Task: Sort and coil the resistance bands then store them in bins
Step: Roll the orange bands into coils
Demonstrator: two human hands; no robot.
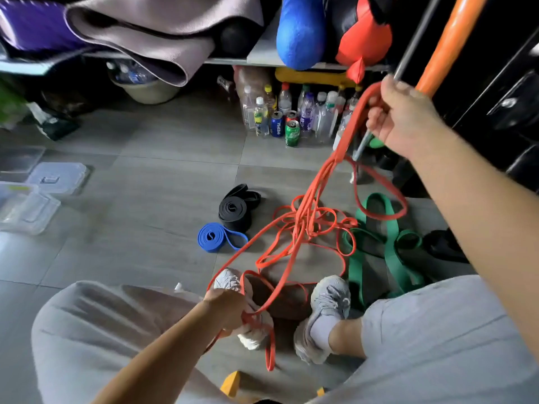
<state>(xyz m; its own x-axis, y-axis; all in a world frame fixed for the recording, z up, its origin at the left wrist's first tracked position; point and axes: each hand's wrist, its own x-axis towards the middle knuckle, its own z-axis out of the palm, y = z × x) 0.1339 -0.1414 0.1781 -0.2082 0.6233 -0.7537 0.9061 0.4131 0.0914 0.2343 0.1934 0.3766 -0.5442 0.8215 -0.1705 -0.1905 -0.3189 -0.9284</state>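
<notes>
On the tiled floor [145,185], the red band [303,220] lies tangled beside the green band [390,255]. The right hand [405,118] holds one loop raised; the left hand [227,307] grips another low (fingers [376,118] curled round it). The blue coil [210,237] touches the black coil [233,211].

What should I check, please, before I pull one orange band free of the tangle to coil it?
1. Right hand grips a raised loop of the orange bands: ok.
2. Left hand grips a low strand: ok.
3. Both hands on the same band: cannot tell.
4. Orange bands free of knots: not ok, they are tangled in the middle.
5. Orange clear of the green bands: not ok, a loop lies across them.
6. Blue band and black bands coiled and apart from the tangle: ok, though one orange strand passes close to the blue.
</notes>
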